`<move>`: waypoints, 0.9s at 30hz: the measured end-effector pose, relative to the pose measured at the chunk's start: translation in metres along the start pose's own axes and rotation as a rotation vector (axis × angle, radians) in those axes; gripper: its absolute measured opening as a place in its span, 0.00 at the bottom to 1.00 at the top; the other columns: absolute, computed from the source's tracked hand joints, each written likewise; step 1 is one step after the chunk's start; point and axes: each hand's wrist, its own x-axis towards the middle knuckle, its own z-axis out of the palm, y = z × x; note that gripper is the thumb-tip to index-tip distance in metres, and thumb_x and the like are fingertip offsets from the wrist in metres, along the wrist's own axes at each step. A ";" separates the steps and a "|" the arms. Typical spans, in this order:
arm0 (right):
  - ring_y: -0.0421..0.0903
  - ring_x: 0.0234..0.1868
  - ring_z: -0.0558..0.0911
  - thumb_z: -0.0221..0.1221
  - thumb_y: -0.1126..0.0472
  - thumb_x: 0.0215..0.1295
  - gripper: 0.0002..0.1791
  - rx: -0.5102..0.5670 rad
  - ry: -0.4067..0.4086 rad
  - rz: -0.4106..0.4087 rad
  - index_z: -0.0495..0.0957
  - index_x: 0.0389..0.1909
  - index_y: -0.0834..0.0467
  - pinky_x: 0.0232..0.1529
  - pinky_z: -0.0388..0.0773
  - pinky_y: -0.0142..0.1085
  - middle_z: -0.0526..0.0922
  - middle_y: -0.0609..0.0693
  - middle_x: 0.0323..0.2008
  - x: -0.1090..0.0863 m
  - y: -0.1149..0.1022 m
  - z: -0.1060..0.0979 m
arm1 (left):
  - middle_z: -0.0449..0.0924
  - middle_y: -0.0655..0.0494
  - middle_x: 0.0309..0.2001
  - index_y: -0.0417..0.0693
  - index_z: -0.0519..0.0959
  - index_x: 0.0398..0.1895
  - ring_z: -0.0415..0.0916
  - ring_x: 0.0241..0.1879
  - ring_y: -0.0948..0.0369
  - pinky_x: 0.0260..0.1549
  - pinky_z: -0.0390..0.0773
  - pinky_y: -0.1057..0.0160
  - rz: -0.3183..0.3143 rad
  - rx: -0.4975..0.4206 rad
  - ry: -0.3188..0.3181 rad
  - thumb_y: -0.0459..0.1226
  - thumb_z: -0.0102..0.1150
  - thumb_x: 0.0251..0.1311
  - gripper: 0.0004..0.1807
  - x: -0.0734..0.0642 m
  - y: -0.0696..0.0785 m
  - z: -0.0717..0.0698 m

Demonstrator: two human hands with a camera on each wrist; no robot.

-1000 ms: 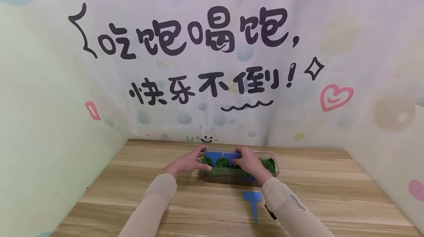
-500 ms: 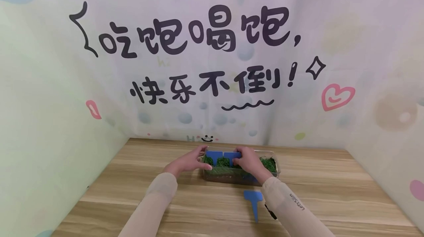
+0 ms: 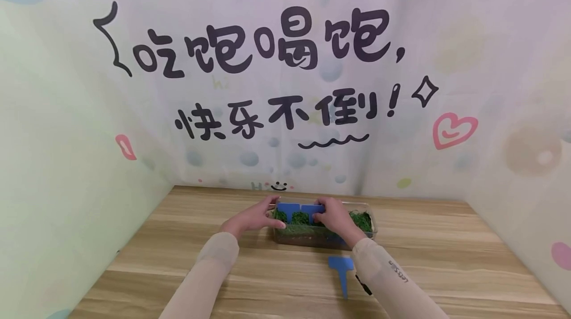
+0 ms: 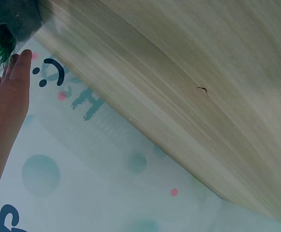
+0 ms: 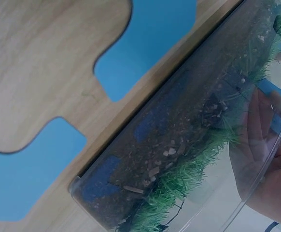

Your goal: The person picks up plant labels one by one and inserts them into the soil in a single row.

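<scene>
A long clear box filled with soil and tufts of green grass stands near the back of the table. Blue plant label is upright at its left end among the grass. My left hand holds the box's left end, thumb at the front rim and fingers toward the back. My right hand reaches in over the front wall and pinches a second blue plant label, partly hidden by the fingers. In the right wrist view, this hand shows through the clear wall, behind the grass.
A blue T-shaped plant label lies on the wooden table in front of the box. The right wrist view shows another blue label lying there, near the right forearm. A printed cloth wall closes off the table's back edge.
</scene>
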 end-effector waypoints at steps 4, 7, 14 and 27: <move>0.41 0.27 0.79 0.64 0.66 0.64 0.02 0.013 -0.001 -0.003 0.80 0.33 0.57 0.28 0.72 0.34 0.84 0.48 0.27 0.000 0.001 0.000 | 0.50 0.39 0.79 0.44 0.49 0.79 0.54 0.76 0.41 0.73 0.60 0.42 0.013 0.008 -0.004 0.42 0.66 0.63 0.48 0.001 0.000 0.000; 0.41 0.27 0.79 0.65 0.66 0.64 0.02 0.018 0.001 -0.010 0.81 0.33 0.57 0.28 0.72 0.34 0.84 0.48 0.27 -0.001 0.001 -0.001 | 0.51 0.40 0.79 0.45 0.49 0.79 0.54 0.76 0.41 0.73 0.60 0.42 0.004 -0.001 0.001 0.43 0.67 0.63 0.48 0.001 -0.001 0.000; 0.41 0.26 0.78 0.66 0.65 0.63 0.02 0.008 0.009 -0.010 0.82 0.35 0.56 0.28 0.71 0.34 0.84 0.48 0.27 -0.002 0.000 -0.002 | 0.52 0.41 0.78 0.45 0.50 0.79 0.56 0.75 0.40 0.73 0.61 0.42 0.001 0.007 0.011 0.44 0.68 0.62 0.49 0.001 -0.002 0.000; 0.43 0.24 0.75 0.65 0.64 0.64 0.05 0.020 0.009 -0.014 0.80 0.29 0.55 0.26 0.68 0.35 0.83 0.48 0.25 -0.005 0.001 -0.005 | 0.52 0.39 0.78 0.43 0.50 0.79 0.56 0.75 0.40 0.73 0.60 0.41 0.021 0.010 0.008 0.42 0.67 0.62 0.48 0.002 -0.003 0.000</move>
